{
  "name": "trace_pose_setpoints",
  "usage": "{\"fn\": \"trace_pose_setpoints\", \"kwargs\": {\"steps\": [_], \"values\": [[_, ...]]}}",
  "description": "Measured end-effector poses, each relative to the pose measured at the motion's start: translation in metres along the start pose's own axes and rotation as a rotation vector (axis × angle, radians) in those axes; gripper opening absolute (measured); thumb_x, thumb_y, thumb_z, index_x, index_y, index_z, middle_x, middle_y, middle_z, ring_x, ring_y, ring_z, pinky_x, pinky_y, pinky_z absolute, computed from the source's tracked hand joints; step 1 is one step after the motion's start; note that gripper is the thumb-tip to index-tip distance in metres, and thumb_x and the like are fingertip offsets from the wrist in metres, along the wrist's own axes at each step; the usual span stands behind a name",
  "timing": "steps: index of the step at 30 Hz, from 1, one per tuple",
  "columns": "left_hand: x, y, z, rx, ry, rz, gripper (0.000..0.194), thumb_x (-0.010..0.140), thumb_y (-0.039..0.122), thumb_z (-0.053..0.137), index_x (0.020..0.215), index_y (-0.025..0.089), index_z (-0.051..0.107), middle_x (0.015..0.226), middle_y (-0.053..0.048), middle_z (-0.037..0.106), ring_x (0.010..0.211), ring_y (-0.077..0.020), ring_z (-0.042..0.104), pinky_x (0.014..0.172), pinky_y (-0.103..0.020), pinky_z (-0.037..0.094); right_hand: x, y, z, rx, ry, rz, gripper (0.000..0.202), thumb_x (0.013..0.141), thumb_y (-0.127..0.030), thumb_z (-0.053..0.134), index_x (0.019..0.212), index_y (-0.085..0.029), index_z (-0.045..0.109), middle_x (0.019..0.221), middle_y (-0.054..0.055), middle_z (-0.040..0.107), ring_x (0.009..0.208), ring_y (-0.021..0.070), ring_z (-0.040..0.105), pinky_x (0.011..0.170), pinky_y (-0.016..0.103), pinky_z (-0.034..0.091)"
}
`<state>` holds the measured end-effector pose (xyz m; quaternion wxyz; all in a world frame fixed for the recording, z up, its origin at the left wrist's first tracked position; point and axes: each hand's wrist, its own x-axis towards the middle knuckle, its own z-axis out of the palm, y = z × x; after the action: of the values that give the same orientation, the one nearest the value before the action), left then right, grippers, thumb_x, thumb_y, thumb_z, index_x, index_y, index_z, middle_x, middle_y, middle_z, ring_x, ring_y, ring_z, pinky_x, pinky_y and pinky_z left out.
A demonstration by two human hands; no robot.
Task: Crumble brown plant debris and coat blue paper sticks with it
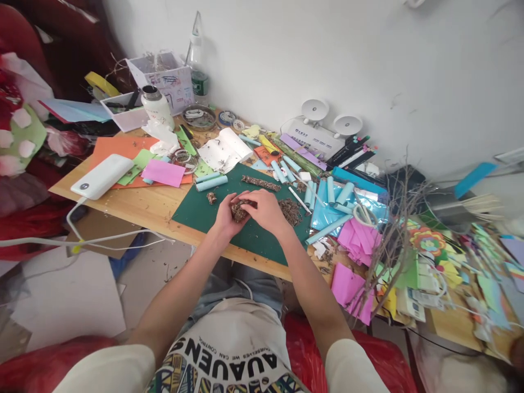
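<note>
A brown crumbly clump [238, 212] is held between my two hands over the green mat [196, 210]. My left hand [226, 217] cups it from the left, with the fingers curled round it. From the right, my right hand [264, 207] presses on it with bent fingers. Behind the hands lies a brown, bark-like roll [261, 183]. A small brown piece [211, 198] rests to the left of my left hand. Right of my right hand is a loose pile of brown crumbs [290, 212].
Blue paper rolls [212, 183] lie left and right of the mat. A white power bank [102, 177] with a cable is at the left edge. An open white bottle [156, 107] stands behind. Dry twigs [399, 218] and pink paper [352, 292] crowd the right.
</note>
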<state>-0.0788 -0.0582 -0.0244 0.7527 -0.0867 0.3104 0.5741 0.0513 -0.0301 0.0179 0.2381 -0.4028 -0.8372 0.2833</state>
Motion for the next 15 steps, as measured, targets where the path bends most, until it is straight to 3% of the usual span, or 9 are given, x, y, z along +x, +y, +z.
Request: {"fn": "trace_pose_setpoints", "kwargs": {"steps": [2,6,9,12,15], "values": [[0.008,-0.004,0.005,0.004,-0.036,-0.031,0.022,0.091,0.023,0.048,0.094,0.014,0.068,0.072,-0.004,0.071,0.063,-0.0148,0.068,0.061,-0.024,0.057,-0.001,0.000,-0.007,0.017,0.007,0.034,0.022,0.093,-0.026,0.054,0.095,-0.025,0.076,0.101,0.004,0.074,0.099,0.0203,0.065,0.092,0.035,0.048],[0.017,-0.012,0.011,0.030,-0.071,-0.039,0.019,0.090,0.019,0.049,0.090,0.014,0.068,0.073,-0.005,0.071,0.068,-0.0159,0.069,0.070,-0.027,0.058,0.007,0.006,-0.008,0.074,0.216,0.110,0.040,0.101,-0.039,0.038,0.102,-0.021,0.073,0.116,0.007,0.069,0.110,0.0209,0.063,0.099,0.034,0.049],[0.019,-0.021,0.016,0.029,-0.076,-0.007,0.023,0.093,0.020,0.046,0.089,0.014,0.068,0.073,-0.005,0.070,0.078,-0.0170,0.070,0.076,-0.027,0.057,0.013,0.006,0.011,-0.077,0.234,0.086,0.042,0.099,-0.046,0.042,0.123,-0.023,0.066,0.139,0.008,0.057,0.134,0.0254,0.047,0.117,0.042,0.034],[0.019,-0.031,0.021,-0.011,-0.129,0.092,0.033,0.099,0.029,0.039,0.101,0.017,0.069,0.095,-0.009,0.073,0.101,-0.0214,0.069,0.086,-0.032,0.056,0.011,0.002,0.038,-0.158,0.177,0.134,0.051,0.099,-0.051,0.036,0.141,-0.025,0.052,0.156,0.005,0.039,0.151,0.0281,0.020,0.124,0.051,0.014],[0.020,-0.036,0.025,-0.017,-0.153,0.140,0.041,0.102,0.036,0.031,0.113,0.023,0.067,0.113,-0.010,0.071,0.116,-0.0226,0.064,0.092,-0.037,0.053,0.010,-0.001,0.055,-0.053,0.143,0.173,0.059,0.101,-0.053,0.022,0.153,-0.026,0.032,0.162,0.002,0.027,0.153,0.0240,0.010,0.124,0.049,0.013]]}}
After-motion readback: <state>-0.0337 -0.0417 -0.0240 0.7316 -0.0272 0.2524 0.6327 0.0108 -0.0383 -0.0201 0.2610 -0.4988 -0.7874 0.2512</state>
